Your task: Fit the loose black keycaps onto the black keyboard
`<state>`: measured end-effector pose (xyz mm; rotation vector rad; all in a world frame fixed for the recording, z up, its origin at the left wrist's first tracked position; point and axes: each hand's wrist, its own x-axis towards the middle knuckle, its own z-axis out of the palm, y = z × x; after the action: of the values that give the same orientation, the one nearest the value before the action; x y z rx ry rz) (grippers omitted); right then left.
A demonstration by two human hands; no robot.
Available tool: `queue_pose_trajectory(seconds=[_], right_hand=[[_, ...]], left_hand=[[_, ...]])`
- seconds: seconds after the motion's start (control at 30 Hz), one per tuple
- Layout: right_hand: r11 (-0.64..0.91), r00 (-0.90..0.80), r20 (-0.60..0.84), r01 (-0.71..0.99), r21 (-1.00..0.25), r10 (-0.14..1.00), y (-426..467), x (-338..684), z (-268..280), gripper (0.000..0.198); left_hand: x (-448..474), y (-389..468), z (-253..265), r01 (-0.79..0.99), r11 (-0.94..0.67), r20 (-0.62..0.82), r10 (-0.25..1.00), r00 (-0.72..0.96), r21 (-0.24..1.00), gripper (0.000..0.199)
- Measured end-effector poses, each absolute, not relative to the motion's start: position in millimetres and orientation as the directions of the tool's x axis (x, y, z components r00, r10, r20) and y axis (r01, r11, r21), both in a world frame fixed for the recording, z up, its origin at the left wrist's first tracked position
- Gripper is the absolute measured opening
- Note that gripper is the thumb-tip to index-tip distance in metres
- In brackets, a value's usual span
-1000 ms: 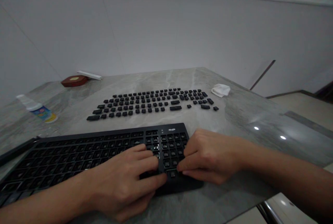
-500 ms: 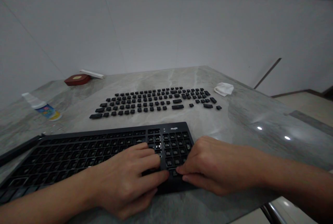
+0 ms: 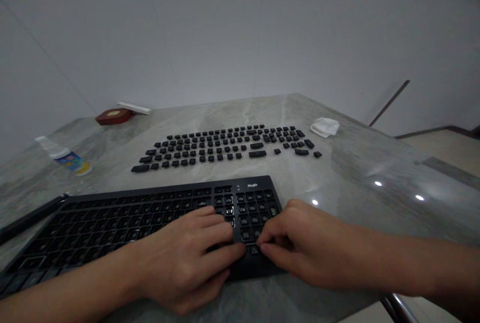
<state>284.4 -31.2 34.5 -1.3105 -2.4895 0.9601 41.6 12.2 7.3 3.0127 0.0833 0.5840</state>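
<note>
A black keyboard with most of its keycaps off lies at the table's front, its bare key sockets showing. My left hand grips its front part, fingers bent over the top and thumb by the front edge. The left index fingertip touches the bottom of the number pad. Over the pad's lower right, my right hand has thumb and index finger pinched close together beside a bottom-row keycap. Whatever sits between those fingertips is hidden. Loose black keycaps lie in rows behind the keyboard, laid out like a keyboard.
On the left are a spray bottle lying on its side and a long dark bar. A red-brown box and a white strip lie by the wall. A white cloth sits right of the keycaps on the marbled table.
My right thumb and index fingertips have shifted slightly up from the bottom-row key, and the hand is a little higher. My left hand stays put. The view has tilted slightly.
</note>
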Motion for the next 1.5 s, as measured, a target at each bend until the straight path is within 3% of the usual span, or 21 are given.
queue_pose_trajectory(seconds=[0.13,0.3,0.47,0.73,0.93,1.13,1.37,1.5], right_hand=[[0.311,-0.519,-0.151,0.693,-0.650,0.841,-31.4,281.3,26.9,0.019],[0.213,-0.437,-0.211,0.736,-0.642,0.874,-30.6,278.3,22.5,0.019],[0.361,-0.558,-0.151,0.696,-0.620,0.816,-27.6,280.6,25.2,0.017],[0.615,-0.738,-0.067,0.606,-0.505,0.672,-20.6,291.5,32.5,0.012],[0.746,-0.838,-0.045,0.507,-0.433,0.544,-12.0,299.5,28.9,0.012],[0.786,-0.895,-0.026,0.405,-0.468,0.446,-3.4,303.8,25.5,0.021],[0.791,-0.894,-0.034,0.413,-0.451,0.447,-3.5,301.1,26.2,0.024],[0.801,-0.896,-0.039,0.414,-0.432,0.442,-3.1,299.5,27.3,0.022]], left_hand=[[43.7,10.7,6.1,0.056,-0.995,0.387,0.082,0.919,0.078,0.025],[52.2,3.7,2.2,0.155,-0.982,0.419,0.188,0.888,0.111,0.020],[57.9,-3.4,-0.1,0.222,-0.959,0.415,0.277,0.867,0.176,0.020],[55.9,-2.2,1.0,0.182,-0.962,0.410,0.253,0.876,0.204,0.019],[55.6,-1.7,2.0,0.198,-0.962,0.306,0.250,0.919,0.190,0.021],[54.0,0.8,3.0,0.198,-0.952,0.237,0.253,0.938,0.235,0.020],[55.6,1.1,7.8,0.217,-0.916,0.171,0.286,0.943,0.338,0.018],[57.1,1.9,10.5,0.225,-0.916,0.158,0.289,0.944,0.331,0.017]])
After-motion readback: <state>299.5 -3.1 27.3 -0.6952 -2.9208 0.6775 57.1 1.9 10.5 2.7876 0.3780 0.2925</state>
